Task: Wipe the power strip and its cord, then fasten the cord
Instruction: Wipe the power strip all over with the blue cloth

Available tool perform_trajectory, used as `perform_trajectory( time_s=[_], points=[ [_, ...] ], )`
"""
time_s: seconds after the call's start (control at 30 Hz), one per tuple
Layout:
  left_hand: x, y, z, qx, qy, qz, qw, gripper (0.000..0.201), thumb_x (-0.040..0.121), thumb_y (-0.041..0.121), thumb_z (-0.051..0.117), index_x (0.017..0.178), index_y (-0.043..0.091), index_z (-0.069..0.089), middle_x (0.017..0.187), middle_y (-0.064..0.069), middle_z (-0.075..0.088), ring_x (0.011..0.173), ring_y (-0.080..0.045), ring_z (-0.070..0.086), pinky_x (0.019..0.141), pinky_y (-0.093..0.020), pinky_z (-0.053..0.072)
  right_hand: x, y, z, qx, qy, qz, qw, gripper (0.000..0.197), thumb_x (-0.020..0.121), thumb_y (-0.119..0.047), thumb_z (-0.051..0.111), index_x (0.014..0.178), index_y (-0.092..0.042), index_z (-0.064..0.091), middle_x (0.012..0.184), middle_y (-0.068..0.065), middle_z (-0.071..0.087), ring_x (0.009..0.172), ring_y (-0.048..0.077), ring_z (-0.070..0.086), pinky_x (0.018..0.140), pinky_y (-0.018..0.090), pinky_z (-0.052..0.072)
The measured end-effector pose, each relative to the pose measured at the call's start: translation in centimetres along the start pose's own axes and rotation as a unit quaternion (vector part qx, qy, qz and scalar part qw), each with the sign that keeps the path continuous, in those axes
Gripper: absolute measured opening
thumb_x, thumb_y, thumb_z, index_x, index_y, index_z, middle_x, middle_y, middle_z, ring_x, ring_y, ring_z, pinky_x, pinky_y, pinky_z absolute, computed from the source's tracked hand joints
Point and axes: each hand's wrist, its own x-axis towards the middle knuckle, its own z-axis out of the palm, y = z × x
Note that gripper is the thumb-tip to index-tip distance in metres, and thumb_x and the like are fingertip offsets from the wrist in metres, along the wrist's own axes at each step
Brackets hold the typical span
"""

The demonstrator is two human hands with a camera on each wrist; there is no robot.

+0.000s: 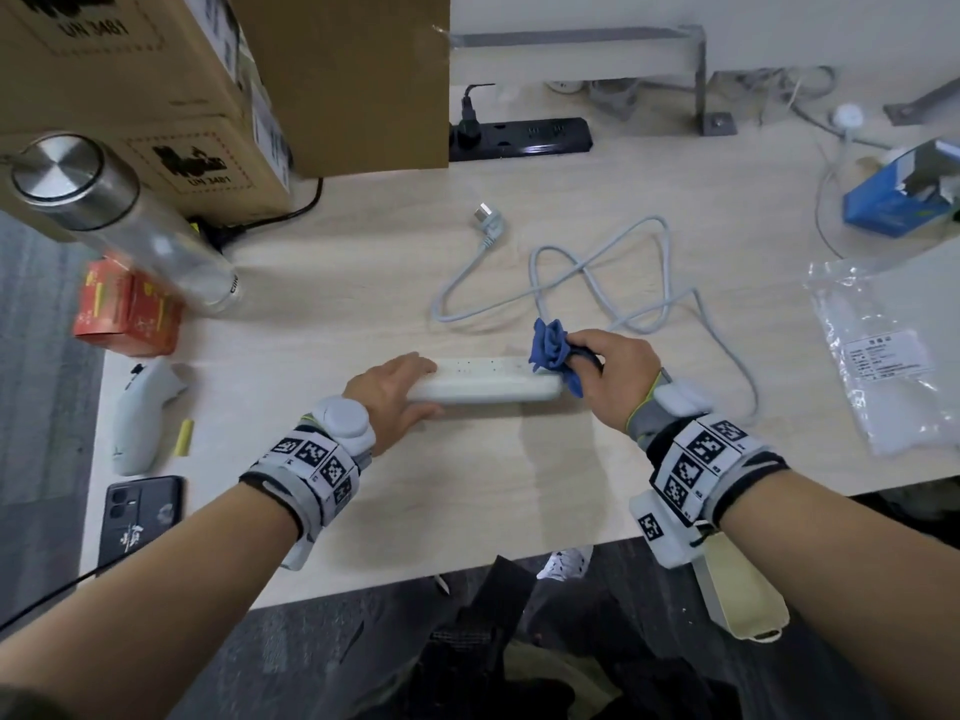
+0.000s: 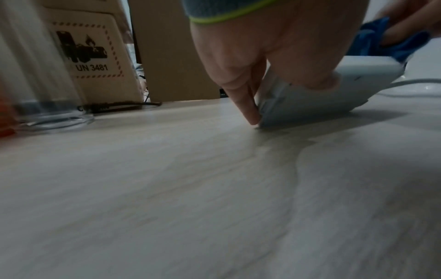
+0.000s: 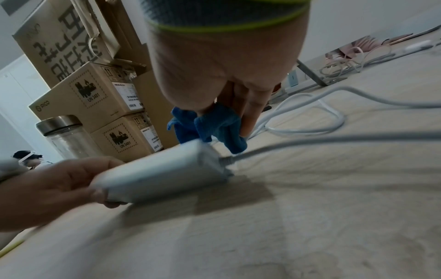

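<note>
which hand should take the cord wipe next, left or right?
Right. The right hand already pinches the blue cloth at the white power strip's cord end, where the grey cord exits. The left hand grips the strip's far end, steadying it.

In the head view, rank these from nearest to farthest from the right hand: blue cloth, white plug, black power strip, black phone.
From the right hand:
1. Blue cloth, gripped in it.
2. White plug, beyond, on the desk's middle.
3. Black power strip, at the far edge.
4. Black phone, near left corner.
</note>
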Motion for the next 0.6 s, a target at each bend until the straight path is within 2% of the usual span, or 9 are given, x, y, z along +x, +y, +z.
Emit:
perform_trajectory(
  time_s=[0.07,0.13,0.2,0.27,0.33,0.4,0.47,0.53,0.6],
  points=[
    [0.3,0.4,-0.3,0.013,0.01,-0.007,1.0,0.043,0.09,0.044,0.055,0.124,0.017,0.053,0.108,-0.006,0.066,0.087,-0.03,0.063,0.07,-0.029,0.042,-0.1,0.0,0.1,0.003,-0.002,-0.005,1.0,0.024,0.091,-0.014,0.057,0.112,-0.018,0.068,0.097,0.003,0.072,0.089,0.022,0.064,0.075,0.02,0.041],
    [0.2,0.6,-0.7,-0.01,0.002,-0.011,1.0,0.037,0.092,0.041,0.052,0.123,0.021,0.053,0.101,-0.004,0.065,0.083,-0.026,0.06,0.069,-0.027,0.037,-0.2,0.2,-0.1,0.008,0.002,-0.006,1.0,0.025,0.09,-0.012,0.057,0.112,-0.018,0.068,0.098,0.003,0.072,0.09,0.023,0.065,0.079,0.024,0.045],
    [0.1,0.3,-1.0,-0.042,-0.024,-0.006,0.999,0.035,0.092,0.045,0.048,0.121,0.025,0.053,0.1,0.0,0.064,0.083,-0.023,0.058,0.07,-0.028,0.038,-0.2,0.4,-0.8,0.021,0.007,-0.001,1.0,0.026,0.091,-0.012,0.056,0.112,-0.018,0.068,0.098,0.001,0.07,0.091,0.021,0.064,0.083,0.026,0.048],
    [-0.2,0.2,-1.1,-0.05,-0.055,0.001,0.997,0.039,0.089,0.049,0.042,0.121,0.028,0.051,0.099,0.002,0.063,0.083,-0.023,0.059,0.071,-0.029,0.04,-0.6,0.6,-1.6,0.04,0.02,-0.007,0.999,0.025,0.09,-0.01,0.057,0.109,-0.021,0.069,0.091,-0.003,0.067,0.083,0.021,0.064,0.08,0.029,0.05],
    [-0.3,0.5,-1.0,-0.049,-0.075,-0.012,0.996,0.036,0.094,0.042,0.045,0.127,0.027,0.046,0.092,0.001,0.062,0.076,-0.022,0.057,0.069,-0.029,0.04,-1.2,0.7,-2.3,0.044,0.031,-0.034,0.998,0.023,0.089,-0.008,0.059,0.105,-0.02,0.071,0.086,-0.003,0.067,0.078,0.021,0.063,0.075,0.03,0.05],
    [-0.6,0.6,-0.8,-0.064,-0.079,-0.037,0.994,0.033,0.096,0.034,0.046,0.128,0.027,0.041,0.079,0.002,0.058,0.068,-0.02,0.055,0.065,-0.028,0.039,-2.1,0.4,-2.7,0.016,0.027,-0.093,0.995,0.021,0.087,-0.008,0.059,0.101,-0.015,0.073,0.083,0.002,0.07,0.076,0.019,0.06,0.071,0.031,0.051],
    [-0.9,0.6,-0.6,-0.093,-0.072,-0.044,0.992,0.03,0.095,0.031,0.049,0.125,0.03,0.045,0.079,0.003,0.06,0.069,-0.019,0.058,0.066,-0.028,0.042,-2.6,0.1,-2.6,-0.021,0.015,-0.161,0.987,0.022,0.083,-0.006,0.057,0.096,-0.009,0.074,0.075,0.008,0.07,0.068,0.015,0.054,0.065,0.026,0.045],
    [-1.1,0.6,-0.6,-0.126,-0.058,-0.05,0.989,0.03,0.093,0.03,0.054,0.123,0.033,0.051,0.087,0.002,0.065,0.077,-0.018,0.062,0.072,-0.029,0.047,-2.6,0.1,-1.9,-0.037,-0.014,-0.183,0.982,0.021,0.08,-0.006,0.057,0.093,-0.007,0.074,0.071,0.009,0.07,0.063,0.019,0.053,0.063,0.027,0.043],
    [-1.1,0.5,-0.6,-0.148,-0.044,-0.06,0.986,0.031,0.09,0.03,0.058,0.121,0.032,0.055,0.091,0.003,0.066,0.079,-0.015,0.063,0.074,-0.028,0.048,-2.4,0.5,-1.1,-0.06,-0.022,-0.177,0.982,0.022,0.08,-0.01,0.059,0.097,-0.007,0.074,0.081,0.01,0.072,0.069,0.024,0.06,0.07,0.028,0.046]
  ],
)
